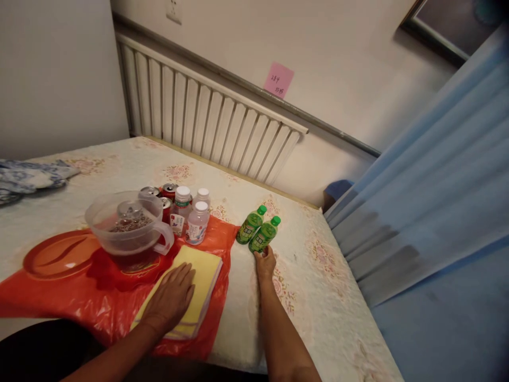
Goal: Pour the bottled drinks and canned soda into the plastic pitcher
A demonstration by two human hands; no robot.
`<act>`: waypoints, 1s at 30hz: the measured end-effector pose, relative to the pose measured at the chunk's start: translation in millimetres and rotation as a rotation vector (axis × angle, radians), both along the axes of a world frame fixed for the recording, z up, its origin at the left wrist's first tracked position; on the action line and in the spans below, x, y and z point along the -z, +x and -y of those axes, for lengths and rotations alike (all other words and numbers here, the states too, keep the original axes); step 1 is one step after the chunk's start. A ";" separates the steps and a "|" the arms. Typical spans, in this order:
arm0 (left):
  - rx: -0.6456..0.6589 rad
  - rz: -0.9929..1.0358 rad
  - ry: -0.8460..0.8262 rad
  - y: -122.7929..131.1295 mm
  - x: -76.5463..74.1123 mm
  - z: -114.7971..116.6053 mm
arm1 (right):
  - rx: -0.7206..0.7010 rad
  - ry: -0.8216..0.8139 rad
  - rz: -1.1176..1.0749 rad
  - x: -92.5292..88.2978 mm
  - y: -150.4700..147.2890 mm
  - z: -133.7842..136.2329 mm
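My left hand (173, 295) lies flat, fingers stretched out, on a stack of yellow sheets (207, 265); I cannot tell whether they are paper or cloth. My right hand (265, 262) has its thumb and fingertips closed at the base of a green plastic bottle (264, 235) with a green cap. Close beside it, a second green bottle (250, 225) of the same kind stands upright. Under the yellow stack spreads a red plastic sheet (222, 297).
A clear plastic jug (123, 233) stands on a red dish (97, 270), near an orange oval lid (59, 254). Behind are several cans (170, 190) and white-capped bottles (196, 225). The floral cloth (318, 297) borders a radiator (214, 122); a blue curtain (429, 212) hangs at right.
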State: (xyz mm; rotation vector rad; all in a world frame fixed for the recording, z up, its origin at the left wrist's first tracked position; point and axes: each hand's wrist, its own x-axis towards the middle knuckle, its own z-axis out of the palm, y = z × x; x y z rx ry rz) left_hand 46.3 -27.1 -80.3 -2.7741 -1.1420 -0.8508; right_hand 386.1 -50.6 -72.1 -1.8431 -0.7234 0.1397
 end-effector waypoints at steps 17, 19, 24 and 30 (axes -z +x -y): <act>0.006 0.036 -0.038 -0.4 1.8 -1.2 | 0.041 0.009 0.058 5.9 2.4 -3.7; 0.009 0.045 -0.038 -0.3 1.9 -1.2 | 0.038 0.007 0.064 6.0 2.5 -3.9; 0.013 0.017 -0.010 -0.9 2.2 -1.6 | 0.034 -0.003 0.072 5.2 2.1 -3.8; 0.005 0.014 -0.029 -0.6 2.5 -2.3 | 0.022 -0.013 0.076 3.2 0.5 -2.7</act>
